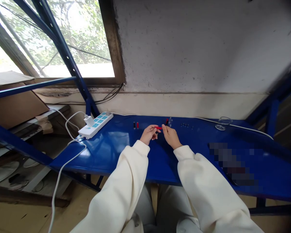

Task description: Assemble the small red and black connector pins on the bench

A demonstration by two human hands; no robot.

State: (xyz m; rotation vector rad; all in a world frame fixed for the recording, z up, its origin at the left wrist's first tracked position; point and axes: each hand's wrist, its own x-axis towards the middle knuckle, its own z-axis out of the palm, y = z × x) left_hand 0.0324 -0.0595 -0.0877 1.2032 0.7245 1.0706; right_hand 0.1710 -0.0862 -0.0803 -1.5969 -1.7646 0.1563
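Grasping 1 red piece (pixel 159 128), too small to name surely, the left hand (pixel 149 133) and right hand (pixel 170 135) are near the frame's centre, above the blue table (pixel 106 155); 1 white power strip (pixel 90 132) lies centre-left.

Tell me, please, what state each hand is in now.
Left hand: closed, holding one end of a red stick.
Right hand: closed, holding the stick's other end.
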